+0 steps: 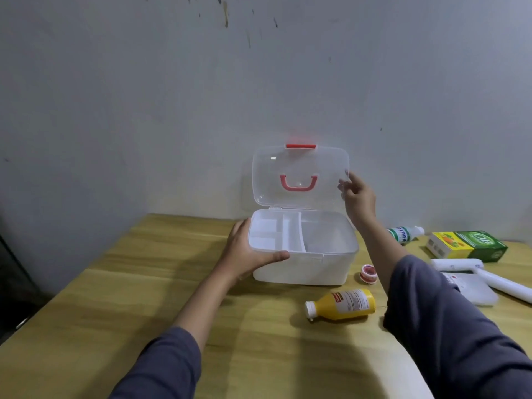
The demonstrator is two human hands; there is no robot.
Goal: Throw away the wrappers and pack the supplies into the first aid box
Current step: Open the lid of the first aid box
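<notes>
Now: box open, both hands on it

I find the box point(302, 266) standing on the table point(115, 283) close to the wall point(144, 96). Its clear lid point(299, 174) is raised upright on the rear hinge. The left hand point(247, 251) clasps the box's left front corner, with the thumb along the front rim and the fingers against the side wall. The right hand point(357, 197) pinches the lid's right edge with curled fingers. A white divided tray point(276, 234) sits in the left part of the box; I cannot make out what lies in the right part.

Supplies lie right of the box. A tape roll point(368, 273) is just beside its front right corner. A yellow bottle point(342, 305) lies on its side in front. A green-label bottle point(404, 234) lies behind the right forearm. A carton point(472, 244) is well apart, further right.
</notes>
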